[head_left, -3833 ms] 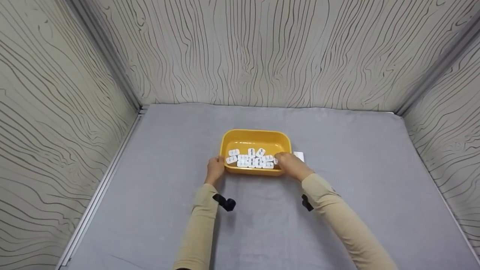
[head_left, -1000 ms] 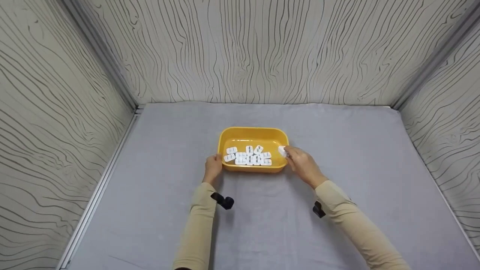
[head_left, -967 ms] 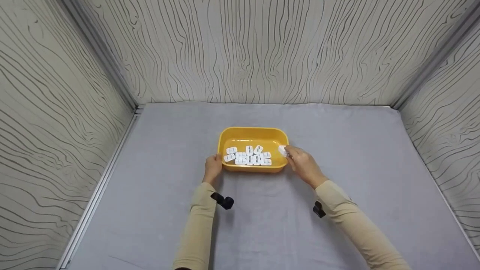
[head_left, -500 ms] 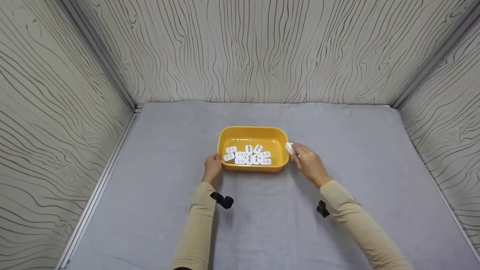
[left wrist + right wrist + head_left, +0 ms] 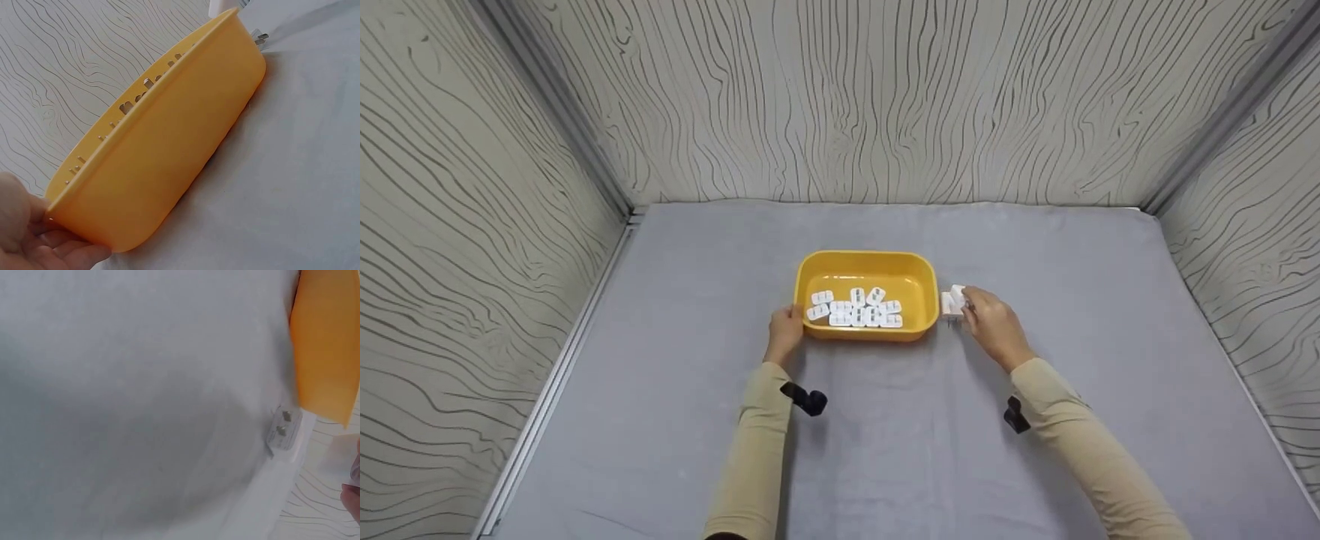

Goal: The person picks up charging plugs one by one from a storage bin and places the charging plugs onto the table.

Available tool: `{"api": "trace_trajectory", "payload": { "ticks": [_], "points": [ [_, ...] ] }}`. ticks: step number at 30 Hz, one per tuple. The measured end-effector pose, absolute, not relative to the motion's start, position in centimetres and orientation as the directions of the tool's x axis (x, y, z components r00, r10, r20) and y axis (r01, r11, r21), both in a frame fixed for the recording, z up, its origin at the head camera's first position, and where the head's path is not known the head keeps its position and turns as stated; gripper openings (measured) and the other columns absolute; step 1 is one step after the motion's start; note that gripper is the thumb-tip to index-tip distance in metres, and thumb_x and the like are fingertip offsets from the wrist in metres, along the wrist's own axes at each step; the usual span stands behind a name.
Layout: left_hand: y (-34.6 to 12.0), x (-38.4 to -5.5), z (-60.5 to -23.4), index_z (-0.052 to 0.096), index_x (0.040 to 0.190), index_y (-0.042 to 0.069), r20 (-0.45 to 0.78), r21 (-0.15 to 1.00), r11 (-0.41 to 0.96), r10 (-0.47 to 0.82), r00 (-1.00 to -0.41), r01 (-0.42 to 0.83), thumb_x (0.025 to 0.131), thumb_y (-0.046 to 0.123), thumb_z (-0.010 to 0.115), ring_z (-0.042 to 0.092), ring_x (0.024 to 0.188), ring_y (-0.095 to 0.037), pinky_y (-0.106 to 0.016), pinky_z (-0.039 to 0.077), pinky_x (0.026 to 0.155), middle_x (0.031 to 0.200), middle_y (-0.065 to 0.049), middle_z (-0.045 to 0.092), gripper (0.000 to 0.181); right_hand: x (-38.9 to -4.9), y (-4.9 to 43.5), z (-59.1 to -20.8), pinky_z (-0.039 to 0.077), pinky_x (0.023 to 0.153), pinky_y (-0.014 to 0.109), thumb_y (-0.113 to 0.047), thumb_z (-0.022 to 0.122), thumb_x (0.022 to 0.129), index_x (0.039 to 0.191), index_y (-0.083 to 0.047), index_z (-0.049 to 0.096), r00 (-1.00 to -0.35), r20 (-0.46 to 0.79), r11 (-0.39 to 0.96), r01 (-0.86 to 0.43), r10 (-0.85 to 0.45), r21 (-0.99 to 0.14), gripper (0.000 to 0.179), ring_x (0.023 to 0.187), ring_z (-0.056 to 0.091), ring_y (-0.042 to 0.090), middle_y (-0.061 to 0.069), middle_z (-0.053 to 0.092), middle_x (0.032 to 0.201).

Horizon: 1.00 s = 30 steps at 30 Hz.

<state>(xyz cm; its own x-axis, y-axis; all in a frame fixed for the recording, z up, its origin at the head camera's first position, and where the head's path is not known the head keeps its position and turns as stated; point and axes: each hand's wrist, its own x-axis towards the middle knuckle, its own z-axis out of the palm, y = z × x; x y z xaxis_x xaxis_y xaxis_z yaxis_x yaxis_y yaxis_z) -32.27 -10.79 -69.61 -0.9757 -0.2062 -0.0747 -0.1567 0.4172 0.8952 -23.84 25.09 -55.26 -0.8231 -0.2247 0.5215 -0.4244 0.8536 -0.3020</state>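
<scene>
1. Finding the yellow basin (image 5: pixel 870 335) resting on grey cloth (image 5: pixel 1110 337); taking it as clock centre, with twelve facing the back panel (image 5: pixel 840 112).
2. Seeing clustered white blocks (image 5: pixel 858 316) lying inside, crowding the near wall from eight to five o'clock; showing yellow floor toward one and two.
3. Noting a second white block (image 5: pixel 949 305) lying outside at three o'clock, standing between basin and right hand (image 5: pixel 994 322); not telling whether touching the wall.
4. Pinching one white block (image 5: pixel 958 291) in the right hand, fingertips closing narrowly, just beside that lying block.
5. Gripping the basin's wall at eight o'clock with the left hand (image 5: pixel 786 330), fingers bending against the outer side.
6. Crossing the near cloth with the left sleeve (image 5: pixel 761 442) at seven, the right sleeve (image 5: pixel 1087 442) at four to five.
7. Tracing edges: reaching the back panel at twelve, a pale rail (image 5: pixel 553 390) at nine, the right-hand panel (image 5: pixel 1260 247) at three; observing cloth stretching widely toward two and ten.
</scene>
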Motion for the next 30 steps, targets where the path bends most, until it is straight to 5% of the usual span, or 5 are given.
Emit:
{"api": "trace_trajectory", "payload": {
  "ticks": [3,8,15,22,30],
  "points": [
    [-10.0,-29.4,-63.7,0.054,0.071,0.010,-0.147,0.901,0.376,-0.203,-0.968,-0.216,0.102,0.036,0.043,0.043,0.065,-0.014,-0.028,0.038,0.060,0.071,-0.002,0.049,0.042,-24.0,25.5,-55.6,0.055,0.083,0.046,0.002,0.068,0.083,0.106,0.009,0.062,-0.829,0.517,0.859,-0.411,-0.212,-0.306,0.025,0.094,0.067,0.042,0.027,0.067,0.102],
    [-9.4,-27.9,-59.9,0.060,0.085,0.002,-0.263,0.876,0.360,-0.201,-0.944,-0.321,0.103,0.027,0.042,0.047,0.077,-0.017,-0.033,0.044,0.073,0.084,-0.007,0.054,0.036,-24.0,26.1,-56.3,0.055,0.081,0.046,0.003,0.069,0.081,0.104,0.009,0.062,-0.824,0.531,0.862,-0.405,-0.199,-0.305,0.025,0.092,0.067,0.041,0.027,0.068,0.100],
    [-10.7,-31.4,-67.6,0.061,0.080,0.005,-0.104,0.912,0.381,-0.139,-0.985,-0.150,0.102,0.041,0.042,0.046,0.069,-0.019,-0.033,0.041,0.065,0.075,-0.007,0.055,0.046,-24.2,26.7,-57.0,0.055,0.080,0.044,0.005,0.067,0.083,0.104,0.011,0.062,-0.842,0.503,0.882,-0.376,-0.196,-0.284,0.022,0.092,0.068,0.040,0.028,0.068,0.099],
    [-9.4,-28.2,-60.2,0.057,0.079,0.002,-0.233,0.883,0.369,-0.190,-0.954,-0.289,0.102,0.021,0.043,0.046,0.072,-0.019,-0.034,0.042,0.069,0.078,-0.008,0.051,0.034,-24.3,26.9,-57.2,0.055,0.081,0.045,0.005,0.066,0.083,0.104,0.010,0.062,-0.866,0.467,0.891,-0.345,-0.180,-0.295,0.022,0.093,0.068,0.040,0.027,0.068,0.100],
    [-10.5,-30.3,-65.4,0.067,0.087,0.004,-0.149,0.919,0.342,-0.163,-0.975,-0.197,0.101,0.040,0.044,0.049,0.074,-0.018,-0.034,0.046,0.070,0.085,-0.009,0.063,0.045,-24.8,26.9,-57.7,0.055,0.082,0.046,0.005,0.066,0.083,0.104,0.010,0.062,-0.872,0.456,0.891,-0.341,-0.181,-0.300,0.022,0.094,0.067,0.041,0.028,0.068,0.101]
  ]
}}
